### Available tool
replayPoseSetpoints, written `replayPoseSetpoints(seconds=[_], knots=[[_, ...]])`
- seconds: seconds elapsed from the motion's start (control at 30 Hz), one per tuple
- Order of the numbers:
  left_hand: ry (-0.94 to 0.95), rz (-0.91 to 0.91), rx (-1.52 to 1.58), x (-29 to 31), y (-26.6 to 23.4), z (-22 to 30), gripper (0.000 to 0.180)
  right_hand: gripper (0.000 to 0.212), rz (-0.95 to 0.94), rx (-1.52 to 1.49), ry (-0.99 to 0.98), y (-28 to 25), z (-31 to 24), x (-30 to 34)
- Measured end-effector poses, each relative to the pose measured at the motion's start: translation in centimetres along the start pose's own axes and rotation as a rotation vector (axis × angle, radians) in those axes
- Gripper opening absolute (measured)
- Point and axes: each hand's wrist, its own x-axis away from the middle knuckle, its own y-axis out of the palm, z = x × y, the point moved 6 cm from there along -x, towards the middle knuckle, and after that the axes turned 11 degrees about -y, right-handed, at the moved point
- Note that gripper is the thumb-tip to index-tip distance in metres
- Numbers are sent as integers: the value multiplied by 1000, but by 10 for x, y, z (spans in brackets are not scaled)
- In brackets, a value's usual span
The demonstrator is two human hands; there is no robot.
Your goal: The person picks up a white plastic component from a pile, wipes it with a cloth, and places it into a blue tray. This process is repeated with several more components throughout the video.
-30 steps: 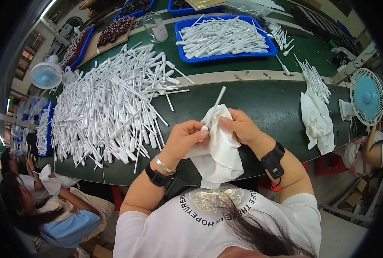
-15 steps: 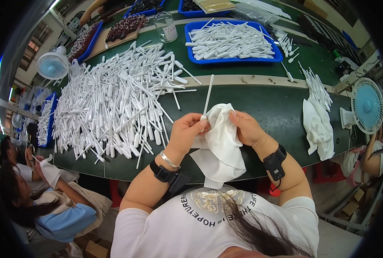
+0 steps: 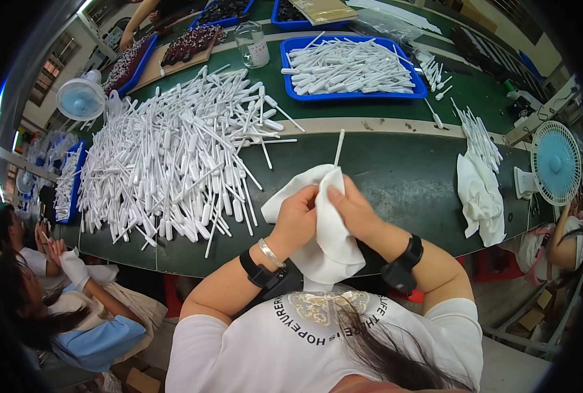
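A white cloth [image 3: 334, 245] hangs between my hands in front of my chest. Out of its top pokes the thin end of a white plastic stick [image 3: 339, 148], upright with a slight lean to the right; the lower part is hidden in the folds. My left hand [image 3: 296, 219] is closed on the cloth from the left, its fingertips tucked behind a fold. From the other side my right hand [image 3: 356, 208] pinches the cloth around the stick, thumb in front. Left of my hands lies a big heap of similar white sticks [image 3: 173, 157] with thicker, bulb-like ends.
A blue tray [image 3: 344, 97] of white sticks stands at the back. To the right, a crumpled white cloth [image 3: 480, 200] lies beside a small stick pile [image 3: 478, 131] and a fan [image 3: 556, 162]. A glass jar [image 3: 252, 46] stands behind the heap. Co-workers sit at left.
The stick has shifted right and now stands within the cloth, where my left fingers held it bare before. My right hand has closed in around it, and the cloth has spread leftward.
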Motion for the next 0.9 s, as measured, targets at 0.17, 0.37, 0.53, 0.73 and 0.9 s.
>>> replayPoseSetpoints(seconds=[0.17, 0.37, 0.53, 0.73, 0.9], knots=[[271, 118, -415, 3, 1, 15, 16, 21, -27, 124, -21, -6, 5, 1], [241, 114, -635, 8, 6, 17, 11, 24, 134, -77, -21, -24, -15, -10], [-178, -96, -84, -3, 5, -7, 10, 24, 242, -285, -21, -27, -13, -11], [-445, -313, 550, -3, 4, -21, 16, 24, -57, -418, 119, 5, -7, 0], [-530, -668, 739, 2, 21, -13, 20, 24, 136, -420, -21, -26, -25, -10]])
